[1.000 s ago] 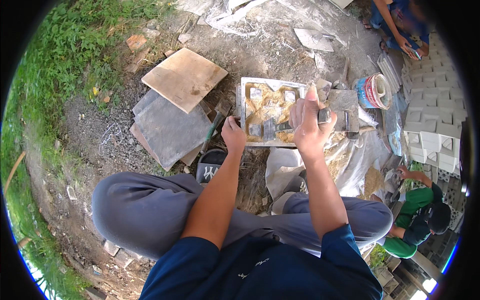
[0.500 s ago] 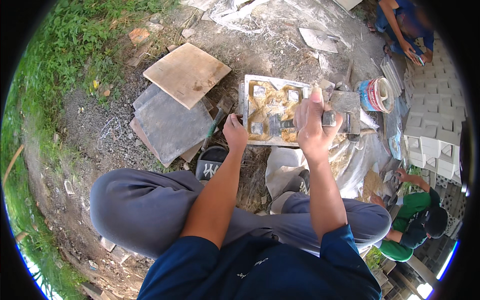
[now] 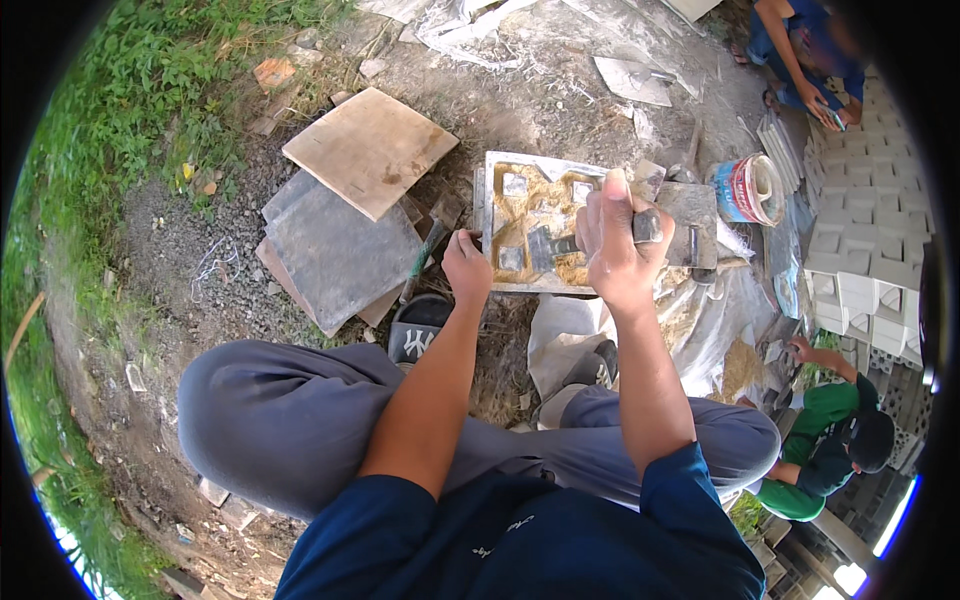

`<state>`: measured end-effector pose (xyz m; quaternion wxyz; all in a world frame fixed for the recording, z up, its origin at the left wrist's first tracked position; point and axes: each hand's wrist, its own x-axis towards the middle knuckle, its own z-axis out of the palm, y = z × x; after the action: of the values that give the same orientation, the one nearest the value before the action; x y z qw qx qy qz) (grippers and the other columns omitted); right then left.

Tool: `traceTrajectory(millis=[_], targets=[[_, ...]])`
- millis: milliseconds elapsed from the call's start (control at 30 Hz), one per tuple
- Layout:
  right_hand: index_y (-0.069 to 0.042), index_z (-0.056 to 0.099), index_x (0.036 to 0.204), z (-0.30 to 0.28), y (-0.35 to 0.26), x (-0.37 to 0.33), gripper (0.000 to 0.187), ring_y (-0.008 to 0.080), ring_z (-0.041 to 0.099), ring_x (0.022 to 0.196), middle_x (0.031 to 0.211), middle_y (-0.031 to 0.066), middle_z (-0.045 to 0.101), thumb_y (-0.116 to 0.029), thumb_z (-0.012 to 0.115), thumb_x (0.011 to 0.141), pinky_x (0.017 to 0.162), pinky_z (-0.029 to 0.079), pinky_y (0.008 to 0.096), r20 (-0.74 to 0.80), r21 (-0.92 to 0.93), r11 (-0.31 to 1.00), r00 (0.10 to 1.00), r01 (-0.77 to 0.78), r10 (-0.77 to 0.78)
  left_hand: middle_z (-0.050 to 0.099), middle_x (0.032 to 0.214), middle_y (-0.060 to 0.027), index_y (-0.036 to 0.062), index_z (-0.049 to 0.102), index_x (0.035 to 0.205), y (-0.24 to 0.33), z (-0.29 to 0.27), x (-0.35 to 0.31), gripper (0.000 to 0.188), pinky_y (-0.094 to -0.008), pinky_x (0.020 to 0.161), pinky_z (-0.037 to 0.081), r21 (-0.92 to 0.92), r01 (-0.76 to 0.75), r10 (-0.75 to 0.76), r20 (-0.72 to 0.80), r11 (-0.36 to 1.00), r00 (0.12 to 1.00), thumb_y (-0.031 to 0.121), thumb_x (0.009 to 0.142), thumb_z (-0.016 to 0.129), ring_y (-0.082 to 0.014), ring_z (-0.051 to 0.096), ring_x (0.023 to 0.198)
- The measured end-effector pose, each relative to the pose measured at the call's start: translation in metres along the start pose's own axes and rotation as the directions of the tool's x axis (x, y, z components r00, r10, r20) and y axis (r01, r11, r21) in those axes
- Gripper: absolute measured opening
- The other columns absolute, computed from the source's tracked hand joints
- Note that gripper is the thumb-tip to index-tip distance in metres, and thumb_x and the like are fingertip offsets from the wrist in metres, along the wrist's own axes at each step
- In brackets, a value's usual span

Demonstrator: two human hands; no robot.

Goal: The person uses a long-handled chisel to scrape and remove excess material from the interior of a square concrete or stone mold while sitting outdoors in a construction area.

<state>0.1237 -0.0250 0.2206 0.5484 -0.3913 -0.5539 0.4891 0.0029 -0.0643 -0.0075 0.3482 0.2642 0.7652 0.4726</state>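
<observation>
A square mould (image 3: 490, 205) with a pale frame lies on the ground ahead of me, holding a yellowish sandy mix (image 3: 545, 205) with several square blocks showing through. My right hand (image 3: 622, 245) is closed round the handle of a small trowel (image 3: 540, 250), thumb up along the top. The trowel's dark blade rests on the mix in the near half of the mould. At the mould's left edge, my left hand (image 3: 468, 265) grips the frame with curled fingers; the fingertips are partly hidden. A hammer-like tool with a green handle (image 3: 422, 255) lies just left of that hand.
Flat boards (image 3: 370, 150) and grey sheets (image 3: 345, 250) are stacked at the left. Right of the mould are a metal plate (image 3: 690, 205) and a paint bucket (image 3: 748, 190). One person (image 3: 825, 440) in green works at the right; another (image 3: 810, 60) sits far right beside stacked pale blocks (image 3: 860, 220).
My right hand and the trowel have shifted slightly left over the mix. My left hand stays at the mould's edge.
</observation>
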Motion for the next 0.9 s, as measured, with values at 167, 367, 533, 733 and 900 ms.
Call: traceTrajectory(millis=[167, 367, 533, 733, 900], targets=[[-0.009, 0.039, 0.062, 0.0, 0.01, 0.011, 0.046, 0.0047, 0.027, 0.044, 0.053, -0.0056, 0.034, -0.017, 0.048, 0.107, 0.042, 0.019, 0.0268, 0.066, -0.01, 0.999, 0.997, -0.046, 0.047, 0.065, 0.078, -0.016, -0.0033, 0.066, 0.092, 0.006, 0.002, -0.004, 0.043, -0.0413, 0.07, 0.045, 0.011, -0.033, 0.032, 0.01, 0.999, 0.999, 0.025, 0.107, 0.037, -0.0312, 0.058, 0.07], [-0.01, 0.039, 0.061, 0.014, 0.003, 0.019, 0.046, 0.0038, 0.027, 0.045, 0.053, -0.0069, 0.034, -0.015, 0.049, 0.106, 0.042, 0.018, 0.0264, 0.055, -0.046, 0.998, 0.998, -0.032, 0.035, 0.063, 0.073, -0.0162, -0.0022, 0.065, 0.091, 0.001, 0.005, 0.001, 0.039, -0.0413, 0.067, 0.046, -0.027, -0.095, 0.094, -0.028, 0.995, 0.995, 0.023, 0.105, 0.039, -0.0328, 0.06, 0.068], [-0.009, 0.04, 0.062, 0.015, -0.01, 0.022, 0.045, 0.0029, 0.027, 0.045, 0.053, -0.0069, 0.035, -0.015, 0.048, 0.106, 0.042, 0.018, 0.0265, 0.121, 0.029, 0.999, 0.992, 0.028, -0.031, 0.063, 0.072, -0.016, -0.0022, 0.065, 0.09, -0.007, 0.001, 0.005, 0.039, -0.0412, 0.065, 0.046, -0.026, -0.083, 0.082, -0.055, 0.996, 0.995, 0.022, 0.105, 0.039, -0.0324, 0.06, 0.066], [-0.007, 0.043, 0.058, 0.01, 0.002, 0.028, 0.048, 0.0024, 0.029, 0.05, 0.054, -0.0079, 0.039, -0.016, 0.054, 0.104, 0.044, 0.021, 0.0274, 0.162, -0.013, 0.999, 0.986, -0.049, 0.051, 0.063, 0.071, -0.0172, -0.0017, 0.066, 0.09, -0.001, 0.002, 0.002, 0.038, -0.0425, 0.065, 0.046, -0.018, -0.036, 0.035, -0.034, 0.999, 0.999, 0.022, 0.105, 0.039, -0.0347, 0.061, 0.067], [-0.006, 0.044, 0.059, 0.01, 0.001, 0.025, 0.047, 0.0036, 0.029, 0.05, 0.054, -0.007, 0.038, -0.015, 0.055, 0.103, 0.044, 0.021, 0.0278, 0.206, -0.028, 0.999, 0.978, 0.032, -0.026, 0.063, 0.073, -0.0185, -0.002, 0.065, 0.089, -0.001, 0.004, -0.002, 0.038, -0.0429, 0.066, 0.046, -0.02, -0.086, 0.085, -0.044, 0.996, 0.995, 0.021, 0.104, 0.039, -0.0361, 0.062, 0.068]])
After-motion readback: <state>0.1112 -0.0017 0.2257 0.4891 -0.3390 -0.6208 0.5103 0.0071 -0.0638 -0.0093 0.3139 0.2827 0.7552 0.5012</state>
